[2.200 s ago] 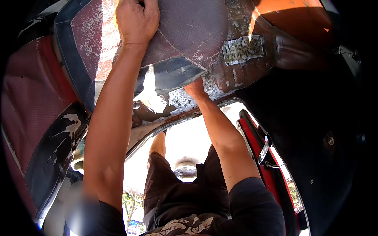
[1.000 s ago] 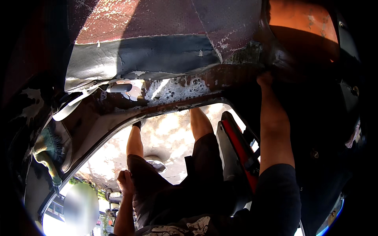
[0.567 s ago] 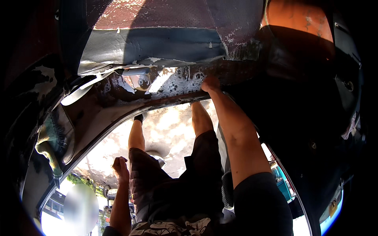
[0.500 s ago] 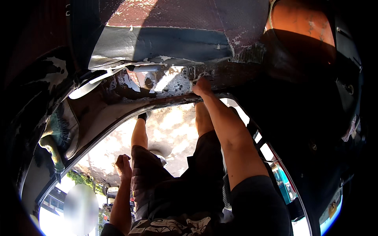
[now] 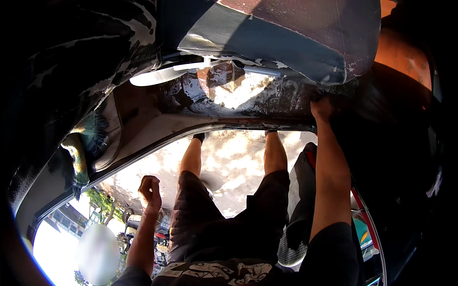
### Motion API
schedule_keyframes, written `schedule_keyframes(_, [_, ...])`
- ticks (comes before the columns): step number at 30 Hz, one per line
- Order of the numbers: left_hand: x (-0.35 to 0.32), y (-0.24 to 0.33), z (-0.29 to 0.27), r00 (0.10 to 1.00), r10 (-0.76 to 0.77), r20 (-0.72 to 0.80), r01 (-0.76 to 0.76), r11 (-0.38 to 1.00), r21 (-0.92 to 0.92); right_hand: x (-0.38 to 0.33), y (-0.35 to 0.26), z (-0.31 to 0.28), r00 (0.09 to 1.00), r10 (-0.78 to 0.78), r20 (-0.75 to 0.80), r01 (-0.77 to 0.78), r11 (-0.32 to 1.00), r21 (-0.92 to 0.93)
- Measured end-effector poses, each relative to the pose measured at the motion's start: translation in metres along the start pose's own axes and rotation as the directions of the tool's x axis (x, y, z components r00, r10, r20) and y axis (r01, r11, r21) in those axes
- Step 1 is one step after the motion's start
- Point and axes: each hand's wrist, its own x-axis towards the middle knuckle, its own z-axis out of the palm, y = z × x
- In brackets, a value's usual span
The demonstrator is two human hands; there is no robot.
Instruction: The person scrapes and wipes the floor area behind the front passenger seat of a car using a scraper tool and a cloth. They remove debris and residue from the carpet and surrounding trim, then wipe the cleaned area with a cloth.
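My right hand (image 5: 322, 107) reaches to the shadowed floor of a vehicle, beside the front corner of a worn dark-blue and maroon seat (image 5: 286, 43). Its fingers are curled, and whatever they hold is lost in the dark. My left hand (image 5: 150, 191) hangs in the doorway outside the sill, fingers folded in, with nothing visible in it. Left of my right hand lies the wet-looking, stained floor (image 5: 243, 93) with peeling patches. Under the seat's front edge are a pale flat lever-like piece (image 5: 160, 76) and a grey-blue rod (image 5: 261, 71).
The curved door sill (image 5: 214, 126) runs between my legs and the cabin floor. A green-yellow fringed object (image 5: 81, 155) hangs at the left door pillar. An orange panel (image 5: 400, 62) stands at the upper right. Parked motorbikes (image 5: 160, 229) show outside at the lower left.
My right hand has moved right along the floor, from the sunlit part toward the dark area by the seat corner. The view has shifted and tilted. My left hand stays curled at my side.
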Motion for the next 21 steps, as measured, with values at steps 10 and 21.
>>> schedule_keyframes(10, [0.066,0.055,-0.044,0.819,0.567,0.085,-0.534,0.700,0.474,-0.081,-0.262,0.102,0.967,-0.228,-0.113,0.250,0.770,0.587])
schedule_keyframes(21, [0.085,0.011,-0.033,0.774,0.633,-0.003,-0.516,0.634,0.576,0.066,-0.026,0.040,0.963,-0.004,-0.268,0.179,0.753,0.633])
